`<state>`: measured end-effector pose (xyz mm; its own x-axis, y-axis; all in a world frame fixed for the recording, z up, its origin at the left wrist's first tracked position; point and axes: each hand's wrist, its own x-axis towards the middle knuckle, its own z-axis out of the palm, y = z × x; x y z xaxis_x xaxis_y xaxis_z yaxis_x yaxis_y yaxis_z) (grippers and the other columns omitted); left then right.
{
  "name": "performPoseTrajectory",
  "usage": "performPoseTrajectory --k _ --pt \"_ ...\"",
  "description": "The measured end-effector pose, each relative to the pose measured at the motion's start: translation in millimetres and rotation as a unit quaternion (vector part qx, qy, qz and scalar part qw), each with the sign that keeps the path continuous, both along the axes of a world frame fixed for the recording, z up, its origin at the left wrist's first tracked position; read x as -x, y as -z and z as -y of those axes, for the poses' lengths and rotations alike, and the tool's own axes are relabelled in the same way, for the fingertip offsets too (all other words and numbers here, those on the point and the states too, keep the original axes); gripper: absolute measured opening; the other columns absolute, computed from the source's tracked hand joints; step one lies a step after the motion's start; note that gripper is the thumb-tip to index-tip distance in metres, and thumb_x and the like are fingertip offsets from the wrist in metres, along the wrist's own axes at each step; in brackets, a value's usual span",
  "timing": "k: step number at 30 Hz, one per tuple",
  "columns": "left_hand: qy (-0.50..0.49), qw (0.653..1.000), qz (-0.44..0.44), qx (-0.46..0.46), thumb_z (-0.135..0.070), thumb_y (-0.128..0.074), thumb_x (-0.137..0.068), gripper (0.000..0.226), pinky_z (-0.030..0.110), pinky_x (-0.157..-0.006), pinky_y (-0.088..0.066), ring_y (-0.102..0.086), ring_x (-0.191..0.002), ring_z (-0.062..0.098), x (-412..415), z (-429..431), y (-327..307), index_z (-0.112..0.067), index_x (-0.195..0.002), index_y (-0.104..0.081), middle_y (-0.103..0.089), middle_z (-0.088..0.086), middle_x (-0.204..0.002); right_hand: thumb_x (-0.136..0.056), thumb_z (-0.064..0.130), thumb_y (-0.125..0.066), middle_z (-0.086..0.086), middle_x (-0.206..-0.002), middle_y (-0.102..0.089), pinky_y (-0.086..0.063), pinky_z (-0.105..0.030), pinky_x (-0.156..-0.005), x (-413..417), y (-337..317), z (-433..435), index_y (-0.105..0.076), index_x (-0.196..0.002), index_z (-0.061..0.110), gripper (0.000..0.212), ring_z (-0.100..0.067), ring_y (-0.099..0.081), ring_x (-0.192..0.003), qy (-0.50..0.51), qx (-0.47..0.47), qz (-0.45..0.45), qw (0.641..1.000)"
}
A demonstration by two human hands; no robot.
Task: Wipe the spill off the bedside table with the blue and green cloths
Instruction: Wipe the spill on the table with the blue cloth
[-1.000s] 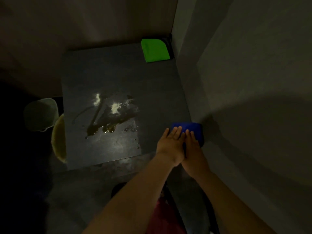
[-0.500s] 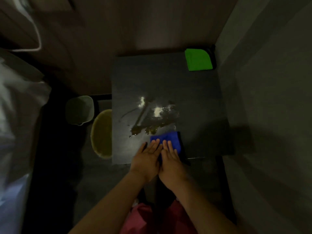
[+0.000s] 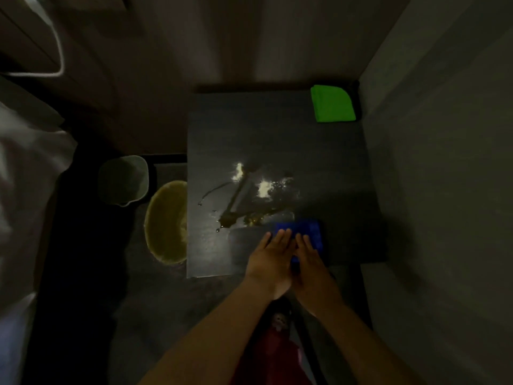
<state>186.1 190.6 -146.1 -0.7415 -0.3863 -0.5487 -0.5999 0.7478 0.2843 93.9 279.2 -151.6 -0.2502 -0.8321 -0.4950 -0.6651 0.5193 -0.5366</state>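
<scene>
A dark bedside table (image 3: 277, 134) fills the middle of the dim view. On its centre lies the spill (image 3: 249, 195): white powder patches and a brownish wet smear. The blue cloth (image 3: 302, 232) lies flat just below and to the right of the spill, touching its near edge. My left hand (image 3: 270, 257) and my right hand (image 3: 309, 259) press side by side on the cloth's near part, fingers flat and pointing away from me. A folded green cloth (image 3: 331, 104) rests at the table's far right corner, untouched.
A wall (image 3: 444, 162) runs along the table's right side and wood panelling stands behind it. On the floor to the left sit a pale bin (image 3: 122, 179) and a yellowish round basin (image 3: 166, 220). White bedding (image 3: 25, 190) fills the far left.
Both hands slid the blue cloth from the table's near right corner leftward to the spill's near edge. Over the last half second it shifted slightly right. The camera view panned left.
</scene>
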Motion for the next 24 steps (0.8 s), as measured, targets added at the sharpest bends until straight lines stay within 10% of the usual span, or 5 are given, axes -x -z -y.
performPoseTrajectory --k 24 --pt "-0.058 0.997 0.034 0.025 -0.045 -0.021 -0.097 0.066 0.040 -0.118 0.008 0.012 -0.147 0.019 -25 11 0 -0.014 -0.150 0.004 0.011 0.006 -0.160 -0.096 0.038 -0.045 0.010 -0.156 0.010 0.010 -0.025 -0.114 -16 21 29 0.007 -0.148 0.025 0.075 -0.002 0.020 -0.138 -0.075 -0.012 -0.023 0.997"
